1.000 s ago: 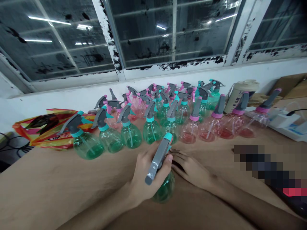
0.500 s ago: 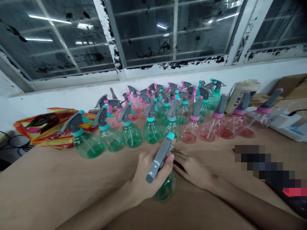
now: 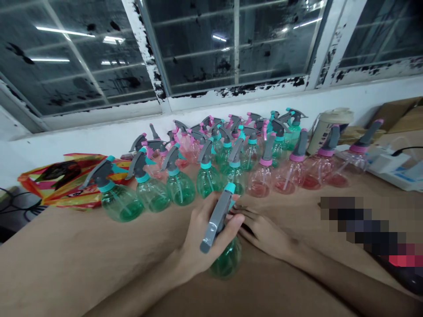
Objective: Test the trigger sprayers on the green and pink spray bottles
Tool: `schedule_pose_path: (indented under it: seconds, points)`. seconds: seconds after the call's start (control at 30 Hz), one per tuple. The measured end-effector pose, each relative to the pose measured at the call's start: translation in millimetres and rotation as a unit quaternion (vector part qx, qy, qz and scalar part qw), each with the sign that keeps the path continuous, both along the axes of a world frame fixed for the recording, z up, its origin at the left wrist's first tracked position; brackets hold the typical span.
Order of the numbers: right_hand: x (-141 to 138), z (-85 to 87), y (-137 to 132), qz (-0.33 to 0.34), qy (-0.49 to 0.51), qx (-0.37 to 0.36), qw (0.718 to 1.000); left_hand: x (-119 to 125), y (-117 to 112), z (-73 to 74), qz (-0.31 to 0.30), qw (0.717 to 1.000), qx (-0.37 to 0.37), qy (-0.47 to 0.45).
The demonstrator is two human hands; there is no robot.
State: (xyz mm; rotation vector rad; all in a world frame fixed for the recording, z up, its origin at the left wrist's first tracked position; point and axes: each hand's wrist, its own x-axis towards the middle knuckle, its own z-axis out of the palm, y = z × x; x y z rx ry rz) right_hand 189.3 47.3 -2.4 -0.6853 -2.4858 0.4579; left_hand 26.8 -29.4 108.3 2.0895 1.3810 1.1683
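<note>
My left hand (image 3: 201,237) is wrapped round the neck of a green spray bottle (image 3: 226,259) with a grey trigger head (image 3: 216,218) and a teal nozzle. The bottle stands on the brown table (image 3: 82,246), close to me. Just right of the bottle lies my right hand (image 3: 264,231), flat on the table with its fingers stretched out and its fingertips by the bottle's neck. It holds nothing.
Several green spray bottles (image 3: 178,185) and pink spray bottles (image 3: 294,176) stand in rows behind, up to the white wall under the window. A red-and-yellow bag (image 3: 59,180) lies at the left. A beige cup (image 3: 327,127) and a white power strip (image 3: 393,169) sit at the right.
Hardly anything has moved. The view has shifted slightly, and my left hand keeps the same grip on the green bottle.
</note>
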Motion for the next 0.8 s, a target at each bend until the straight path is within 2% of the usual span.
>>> schedule_pose_path:
  seconds: [0.27,0.37,0.47,0.57,0.67,0.8]
  points:
    - [1,2.8,-1,0.015,-0.004,0.001,1.000,5,-7,-36.8,0.057,0.997,-0.046,-0.033]
    - [1,0.7,1,0.011,-0.011,0.010,1.000,2,-17,-35.7,0.078,0.996,-0.038,-0.012]
    - [1,-4.1,1,0.004,-0.017,0.020,1.000,-10,-33,-24.8,0.094,0.995,-0.033,0.026]
    - [1,-6.8,0,0.000,-0.022,0.030,0.999,-34,-51,-13.9,0.127,0.990,-0.014,0.067]
    - [4,-5.8,-2,-0.004,-0.032,0.030,0.999,-74,-70,-9.4,0.191,0.974,0.023,0.122]
    - [23,-2.1,-4,-0.044,-0.047,0.017,0.998,-148,-96,-13.0,0.350,0.929,0.005,0.120]
